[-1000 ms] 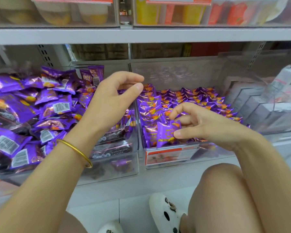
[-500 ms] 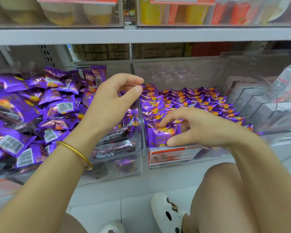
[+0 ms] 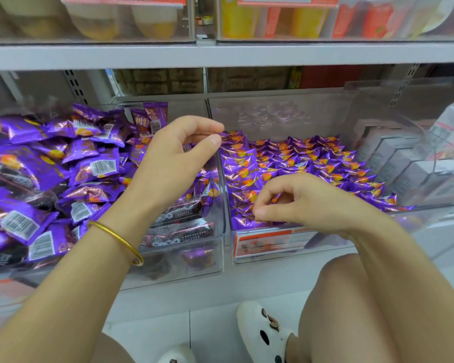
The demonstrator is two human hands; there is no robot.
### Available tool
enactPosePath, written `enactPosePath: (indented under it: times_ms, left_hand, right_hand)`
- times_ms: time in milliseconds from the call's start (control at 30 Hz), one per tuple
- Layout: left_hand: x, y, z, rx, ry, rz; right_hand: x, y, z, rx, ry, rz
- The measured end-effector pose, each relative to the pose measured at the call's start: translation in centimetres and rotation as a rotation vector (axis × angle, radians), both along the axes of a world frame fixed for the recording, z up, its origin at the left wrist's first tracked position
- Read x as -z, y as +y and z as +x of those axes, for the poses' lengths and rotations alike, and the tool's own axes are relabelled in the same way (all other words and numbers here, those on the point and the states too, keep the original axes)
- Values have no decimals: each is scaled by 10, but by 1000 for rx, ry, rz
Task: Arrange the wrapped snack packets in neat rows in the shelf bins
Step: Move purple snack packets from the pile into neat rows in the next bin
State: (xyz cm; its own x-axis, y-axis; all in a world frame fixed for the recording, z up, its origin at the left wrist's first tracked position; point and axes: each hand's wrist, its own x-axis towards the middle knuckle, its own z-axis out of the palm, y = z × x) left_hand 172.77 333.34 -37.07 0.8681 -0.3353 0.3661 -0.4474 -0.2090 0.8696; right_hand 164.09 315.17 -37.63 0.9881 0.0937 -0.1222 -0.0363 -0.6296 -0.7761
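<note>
The right bin (image 3: pixel 273 116), centre-right of the frame, carries the rowed packets (image 3: pixel 312 158) standing in lines; the left bin (image 3: pixel 181 258), centre-left, holds a loose heap (image 3: pixel 50 166) not yet sorted. The front packet (image 3: pixel 243 221), held upright above the front row a second ago, now sits in that row at the bin's near-left corner. The right hand (image 3: pixel 299 203) is curled over it, whether pinching or merely touching cannot be told, and the left hand (image 3: pixel 173 163) hangs empty and loosely curled above the divider, so the heap is judged the next source.
</note>
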Motion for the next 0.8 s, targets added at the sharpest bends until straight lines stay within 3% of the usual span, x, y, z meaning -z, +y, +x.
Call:
enactPosePath:
  times_ms: [433, 500, 633, 800]
  left_hand:
    - [4, 14, 5, -52, -40, 34]
    - [6, 22, 8, -103, -58, 49]
    - [9, 41, 24, -289, -74, 137]
    - [20, 46, 52, -325, -137, 406]
  right_hand:
    - [-3, 8, 8, 21, 85, -126]
    - [-7, 8, 12, 23, -56, -93]
    - [-40, 22, 35, 231, -463, 190]
    - [-30, 52, 70, 248, -535, 206]
